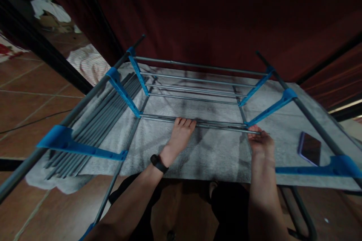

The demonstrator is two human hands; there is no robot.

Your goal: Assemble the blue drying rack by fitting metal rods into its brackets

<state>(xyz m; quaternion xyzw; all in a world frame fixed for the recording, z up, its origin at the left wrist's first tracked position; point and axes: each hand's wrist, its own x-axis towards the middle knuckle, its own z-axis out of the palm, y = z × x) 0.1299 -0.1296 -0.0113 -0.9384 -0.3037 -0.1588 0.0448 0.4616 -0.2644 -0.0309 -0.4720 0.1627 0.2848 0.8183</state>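
Observation:
A thin grey metal rod (220, 127) lies across a rack frame made of grey tubes and blue plastic brackets. My left hand (183, 131), with a black band on its wrist, has its fingers curled over the rod near mid-length. At the rod's right end, my right hand (260, 141) grips it just beside the lower tip of a blue bracket (271, 109). Another blue bracket (124, 94) stands at the left end of the same level. Several crossbars (195, 79) span the brackets farther back. My right fingertips are partly hidden.
A bundle of loose grey rods (104, 120) lies at left on the grey blanket (215, 154). To the right rests a phone (310, 148). Long side tubes (313, 120) flank the work area. A dark red curtain (212, 19) hangs behind.

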